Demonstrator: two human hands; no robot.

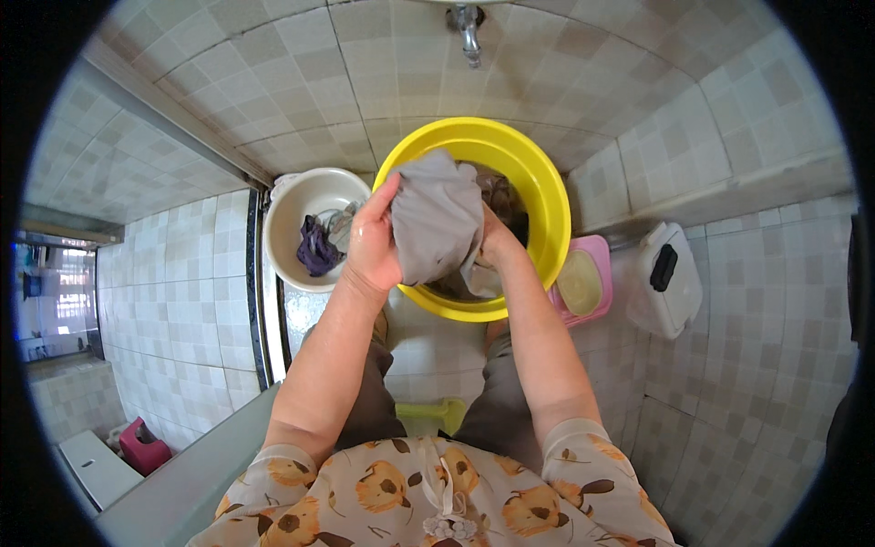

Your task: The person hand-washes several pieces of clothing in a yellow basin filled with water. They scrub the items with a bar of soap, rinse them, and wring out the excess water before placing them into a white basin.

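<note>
Both my hands hold a wet-looking grey cloth garment (437,212) above a large yellow plastic tub (547,212). My left hand (374,239) grips its left side, thumb on top. My right hand (495,236) has the right side, its fingers partly hidden by the fabric. Below, dark and grey clothes (502,195) lie in the tub, and part of the garment hangs down towards them. Left of the tub stands a white plastic basin (277,239) with a dark purple cloth (317,247) and a pale greenish cloth (340,222) inside.
A metal tap (469,37) juts from the tiled wall beyond the tub. A pink tray (601,263) and a white lidded bin (670,280) stand at the right. A black-edged door sill (254,294) runs at the left. Something green (437,410) lies between my legs.
</note>
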